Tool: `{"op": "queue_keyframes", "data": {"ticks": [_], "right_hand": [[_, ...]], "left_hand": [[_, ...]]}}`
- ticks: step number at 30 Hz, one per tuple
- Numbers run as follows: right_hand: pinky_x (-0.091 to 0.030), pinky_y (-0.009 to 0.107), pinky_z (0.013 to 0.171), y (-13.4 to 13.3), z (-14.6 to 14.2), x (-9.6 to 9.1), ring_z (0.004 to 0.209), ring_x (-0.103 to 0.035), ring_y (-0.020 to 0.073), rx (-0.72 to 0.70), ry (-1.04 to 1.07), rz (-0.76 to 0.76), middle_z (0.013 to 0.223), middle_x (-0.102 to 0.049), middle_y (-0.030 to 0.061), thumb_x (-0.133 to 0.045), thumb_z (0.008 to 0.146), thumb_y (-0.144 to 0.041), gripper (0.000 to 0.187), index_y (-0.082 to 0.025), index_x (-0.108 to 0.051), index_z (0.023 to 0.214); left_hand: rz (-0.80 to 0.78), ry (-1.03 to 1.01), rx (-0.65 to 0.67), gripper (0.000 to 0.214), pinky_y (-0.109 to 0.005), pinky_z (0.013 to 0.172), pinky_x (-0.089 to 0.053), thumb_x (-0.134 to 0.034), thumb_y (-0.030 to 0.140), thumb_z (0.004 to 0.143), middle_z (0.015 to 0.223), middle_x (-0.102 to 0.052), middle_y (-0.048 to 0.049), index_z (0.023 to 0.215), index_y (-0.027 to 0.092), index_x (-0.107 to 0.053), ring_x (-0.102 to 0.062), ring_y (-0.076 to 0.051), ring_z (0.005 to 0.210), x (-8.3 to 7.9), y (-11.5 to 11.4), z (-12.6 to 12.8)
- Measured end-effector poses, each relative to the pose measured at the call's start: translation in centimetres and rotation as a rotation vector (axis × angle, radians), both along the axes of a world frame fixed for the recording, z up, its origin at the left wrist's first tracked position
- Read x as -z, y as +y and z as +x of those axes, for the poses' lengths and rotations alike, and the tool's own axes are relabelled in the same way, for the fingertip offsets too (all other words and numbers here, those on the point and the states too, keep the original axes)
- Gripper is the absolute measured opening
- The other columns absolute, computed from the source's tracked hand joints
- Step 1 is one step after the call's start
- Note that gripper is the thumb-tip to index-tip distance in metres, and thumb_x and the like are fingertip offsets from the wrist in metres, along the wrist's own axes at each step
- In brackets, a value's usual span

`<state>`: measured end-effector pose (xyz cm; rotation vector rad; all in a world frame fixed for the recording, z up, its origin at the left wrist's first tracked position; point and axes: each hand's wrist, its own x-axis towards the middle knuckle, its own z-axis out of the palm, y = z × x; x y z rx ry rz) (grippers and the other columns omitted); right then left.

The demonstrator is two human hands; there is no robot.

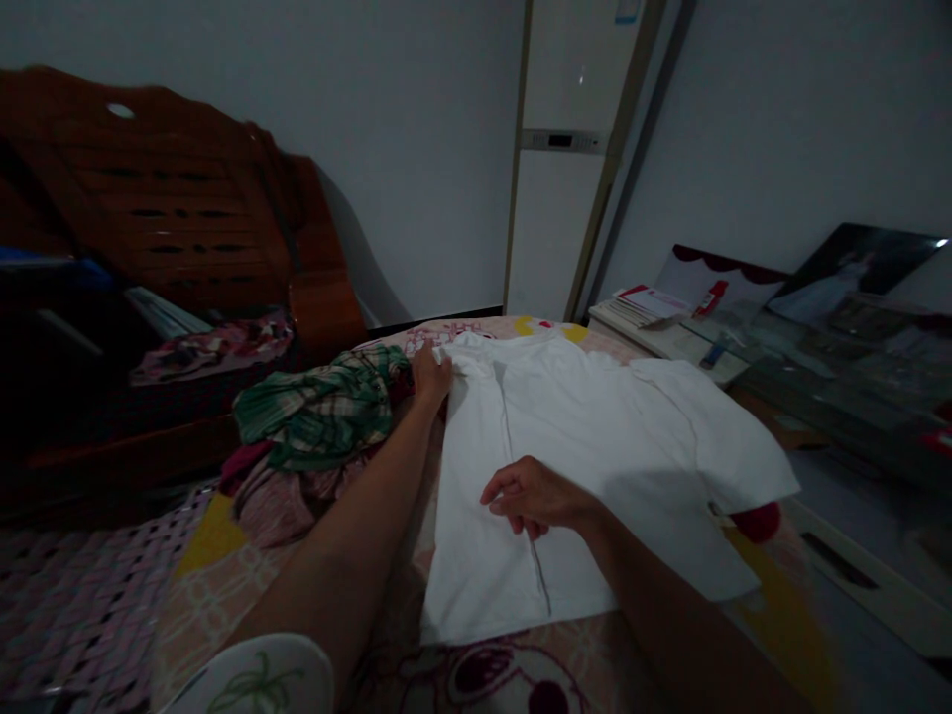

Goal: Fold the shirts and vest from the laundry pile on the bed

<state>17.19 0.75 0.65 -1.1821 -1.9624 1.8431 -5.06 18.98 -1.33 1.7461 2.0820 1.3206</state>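
A white short-sleeved shirt (587, 426) lies spread over the round table, its left side folded inward along a long edge. At the shirt's far left corner, my left hand (431, 373) is closed on the bunched white cloth. Above the lower left part of the shirt is my right hand (534, 496), its fingers loosely bent and apart with nothing in them. Whether its fingertips touch the cloth I cannot tell. The shirt's right sleeve (733, 436) stretches out toward the table's right edge.
Left of the shirt lies a heap with a green plaid garment (327, 402) and a pinkish garment (275, 506). A patterned cloth (215, 555) covers the table. Beyond stand a wooden bench (171, 188), a tall white cabinet-like unit (557, 218) and a glass-topped stand (803, 347) with papers.
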Motion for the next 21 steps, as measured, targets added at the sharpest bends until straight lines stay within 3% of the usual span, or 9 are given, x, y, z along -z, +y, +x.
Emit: {"op": "queue_keyframes", "data": {"ticks": [4,6,11,15,18,21], "right_hand": [[-0.036,0.014,0.037,0.1,-0.1,0.1,0.036,-0.051,0.0051,0.003,0.033,-0.023,0.054,-0.059,-0.0053,-0.062,0.083,-0.027,0.023,-0.014,-0.067,0.102],[-0.035,0.015,0.036,0.1,-0.1,0.1,0.036,-0.050,0.0055,0.011,0.034,-0.026,0.053,-0.059,-0.0052,-0.062,0.083,-0.026,0.022,-0.014,-0.067,0.101],[-0.035,0.014,0.036,0.1,-0.3,0.0,0.035,-0.050,0.0054,0.020,0.023,-0.035,0.053,-0.059,-0.0057,-0.061,0.083,-0.024,0.020,-0.014,-0.067,0.099],[-0.035,0.015,0.034,0.1,-0.3,0.0,0.034,-0.050,0.0062,0.016,0.013,-0.051,0.052,-0.059,-0.0056,-0.059,0.083,-0.022,0.018,-0.015,-0.066,0.098],[-0.035,0.015,0.034,0.2,-0.4,-0.1,0.034,-0.050,0.0064,0.015,-0.005,-0.051,0.051,-0.059,-0.0055,-0.058,0.083,-0.021,0.017,-0.015,-0.066,0.097],[-0.036,0.014,0.036,0.2,-0.4,0.0,0.035,-0.050,0.0056,0.010,-0.006,-0.049,0.051,-0.059,-0.0058,-0.058,0.084,-0.021,0.017,-0.015,-0.065,0.098]], "left_hand": [[-0.225,0.094,0.042,0.066,-0.040,0.101,-0.043,-0.060,0.022,0.079,0.122,-0.064,-0.0178,0.142,0.012,-0.045,-0.058,-0.031,0.116,-0.3,0.4,0.0],[-0.256,0.143,0.062,0.059,-0.038,0.096,-0.046,-0.060,0.022,0.079,0.116,-0.067,-0.0150,0.136,0.016,-0.053,-0.061,-0.029,0.110,-0.6,0.6,0.1],[-0.244,0.198,0.049,0.029,-0.034,0.087,-0.048,-0.057,0.017,0.077,0.101,-0.072,-0.0119,0.103,0.018,-0.070,-0.065,-0.027,0.100,-1.6,1.0,0.3],[-0.142,0.265,0.013,0.024,-0.036,0.086,-0.048,-0.053,0.022,0.082,0.099,-0.072,-0.0138,0.096,0.018,-0.071,-0.065,-0.029,0.100,-2.9,1.2,1.4],[-0.038,0.295,0.226,0.033,-0.037,0.096,-0.045,-0.047,0.020,0.086,0.112,-0.070,-0.0125,0.112,0.018,-0.067,-0.061,-0.027,0.112,-4.0,2.0,2.5],[0.102,0.248,0.485,0.052,-0.037,0.109,-0.037,-0.048,0.016,0.083,0.139,-0.057,-0.0099,0.136,0.019,-0.051,-0.045,-0.024,0.134,-4.2,2.8,2.9]]}}
